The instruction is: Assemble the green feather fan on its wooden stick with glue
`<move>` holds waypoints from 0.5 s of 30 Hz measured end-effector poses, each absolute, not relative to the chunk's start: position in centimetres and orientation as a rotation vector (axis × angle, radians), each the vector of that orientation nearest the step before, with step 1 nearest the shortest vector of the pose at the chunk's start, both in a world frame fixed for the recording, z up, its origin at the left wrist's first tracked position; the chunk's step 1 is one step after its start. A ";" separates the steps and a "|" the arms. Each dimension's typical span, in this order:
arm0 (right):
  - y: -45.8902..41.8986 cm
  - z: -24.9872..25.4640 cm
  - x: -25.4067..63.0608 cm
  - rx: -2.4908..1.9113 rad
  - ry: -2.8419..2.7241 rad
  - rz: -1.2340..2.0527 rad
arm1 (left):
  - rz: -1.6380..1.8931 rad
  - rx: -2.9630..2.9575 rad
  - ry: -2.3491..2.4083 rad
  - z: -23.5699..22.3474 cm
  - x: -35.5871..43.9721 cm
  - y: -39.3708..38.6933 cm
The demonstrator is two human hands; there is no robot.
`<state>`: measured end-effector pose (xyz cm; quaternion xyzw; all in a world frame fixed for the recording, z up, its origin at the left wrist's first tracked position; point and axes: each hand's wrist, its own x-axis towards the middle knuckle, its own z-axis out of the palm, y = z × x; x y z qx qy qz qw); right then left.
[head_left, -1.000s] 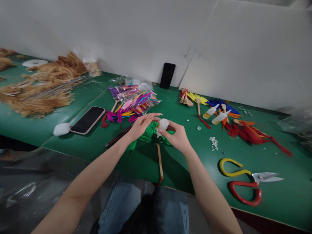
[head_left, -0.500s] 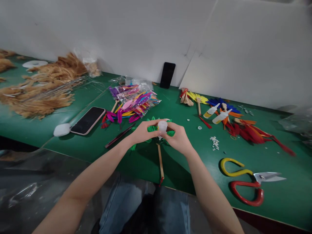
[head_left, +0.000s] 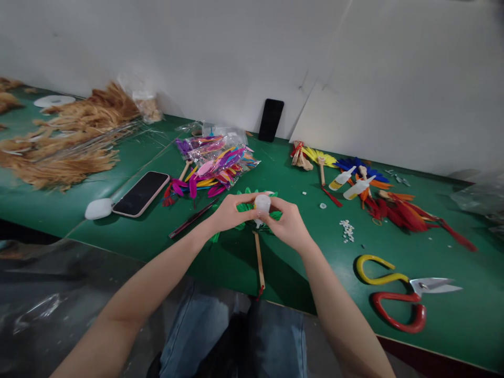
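Between my left hand [head_left: 231, 212] and my right hand [head_left: 289, 223], a small whitish glue bottle [head_left: 262, 203] is held with its base up and its nozzle pointing down. Thumbs and forefingers of both hands close round it. Under the hands lies a green feather fan [head_left: 244, 208], largely covered by my fingers. Its flat wooden handle [head_left: 259, 260] extends toward me and ends in a red tassel at the table edge. Where the nozzle meets the fan is hard to make out.
Yellow-and-red-handled scissors [head_left: 417, 287] and small white beads [head_left: 346, 231] lie to the right. Beyond them are two glue bottles [head_left: 342, 179] and coloured feather fans [head_left: 354, 167]. Leftward are tweezers [head_left: 192, 219], a phone [head_left: 142, 194], bagged feathers [head_left: 220, 163] and brown feathers [head_left: 74, 142].
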<state>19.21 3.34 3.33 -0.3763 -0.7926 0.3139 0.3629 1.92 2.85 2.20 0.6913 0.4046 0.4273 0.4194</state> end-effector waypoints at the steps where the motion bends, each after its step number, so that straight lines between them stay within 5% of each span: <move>1: 3.3 3.3 19.2 -0.968 -2.032 0.814 | 1.077 1.734 1.013 2.2 1.9 2.9; 15: 3.4 3.2 18.9 -0.953 -1.928 0.978 | 1.076 1.801 0.891 2.0 1.2 3.2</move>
